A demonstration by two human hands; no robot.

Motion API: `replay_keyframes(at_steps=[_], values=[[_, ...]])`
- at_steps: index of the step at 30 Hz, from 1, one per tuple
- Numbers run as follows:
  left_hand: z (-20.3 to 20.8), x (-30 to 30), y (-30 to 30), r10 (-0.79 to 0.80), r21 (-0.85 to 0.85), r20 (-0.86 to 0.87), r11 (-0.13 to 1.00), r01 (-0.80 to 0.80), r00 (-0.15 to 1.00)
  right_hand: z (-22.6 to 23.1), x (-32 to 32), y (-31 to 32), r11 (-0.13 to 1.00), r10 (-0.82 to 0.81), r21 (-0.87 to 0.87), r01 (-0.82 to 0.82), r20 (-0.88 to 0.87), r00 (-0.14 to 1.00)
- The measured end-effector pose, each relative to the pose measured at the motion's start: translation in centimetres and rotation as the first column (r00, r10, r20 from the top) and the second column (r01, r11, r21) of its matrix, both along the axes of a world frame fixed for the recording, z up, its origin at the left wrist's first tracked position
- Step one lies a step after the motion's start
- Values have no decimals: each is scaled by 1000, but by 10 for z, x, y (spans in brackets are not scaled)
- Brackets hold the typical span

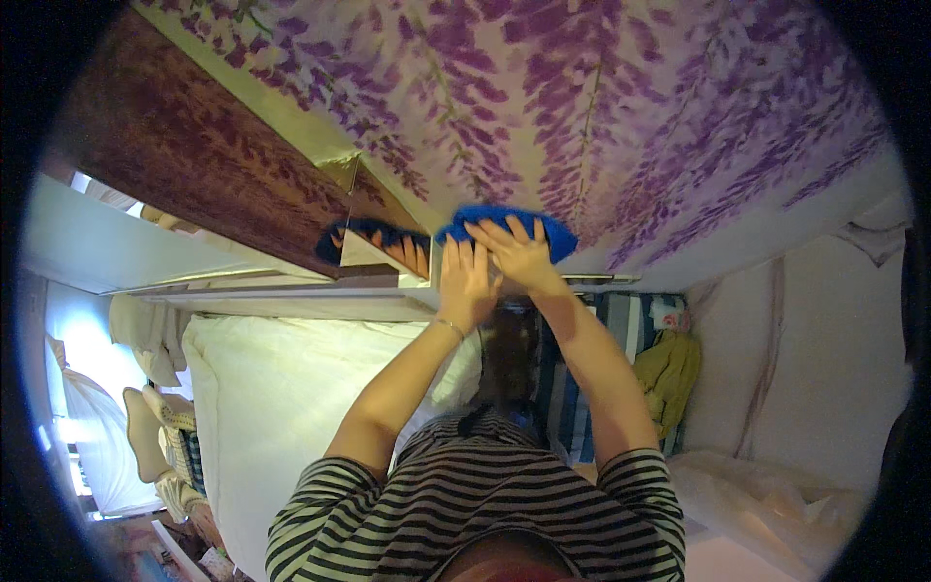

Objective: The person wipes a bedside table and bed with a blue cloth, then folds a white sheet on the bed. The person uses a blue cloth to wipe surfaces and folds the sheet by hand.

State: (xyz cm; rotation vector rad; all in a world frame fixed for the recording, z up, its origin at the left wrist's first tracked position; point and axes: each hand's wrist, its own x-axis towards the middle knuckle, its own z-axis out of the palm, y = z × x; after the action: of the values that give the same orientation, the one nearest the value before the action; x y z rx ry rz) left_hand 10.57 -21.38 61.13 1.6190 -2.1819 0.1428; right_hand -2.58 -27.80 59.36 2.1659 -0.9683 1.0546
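A blue cloth (561, 239) lies against the flat panel (621, 116) printed with hanging purple flowers, at its lower edge. My right hand (524, 256) presses on the cloth with its fingers spread across it. Just left of it and slightly lower, my left hand (467, 283) has its fingers stretched out, the tips at the cloth's lower left edge. The two hands touch or nearly touch. Beside them on the left, a mirror-like strip (388, 209) reflects the cloth and fingertips. The part of the cloth under my palms is hidden.
Below on the left is a bed with a white cover (291, 388). On the right lie a striped cloth (621, 325) and an olive-green garment (669, 383). A pale draped sheet (815, 339) hangs at far right. A chair (150, 436) stands at far left near a bright window.
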Motion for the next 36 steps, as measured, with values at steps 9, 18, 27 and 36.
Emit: replay_keyframes(at_steps=[9,18,27,36], values=[[45,-31,-38,-78,-326,-13,943,70,997,83,-31,-12,973,-228,58,222,139,964],[97,-104,-75,-243,-395,255,857,330,936,75,-101,-36,919,-330,42,391,621,710],[-43,-80,-60,-566,122,443,807,578,696,-144,-24,20,750,-613,650,-123,753,242],[30,-56,-57,-463,-19,417,856,517,782,-58,-3,24,754,-597,656,43,656,462]])
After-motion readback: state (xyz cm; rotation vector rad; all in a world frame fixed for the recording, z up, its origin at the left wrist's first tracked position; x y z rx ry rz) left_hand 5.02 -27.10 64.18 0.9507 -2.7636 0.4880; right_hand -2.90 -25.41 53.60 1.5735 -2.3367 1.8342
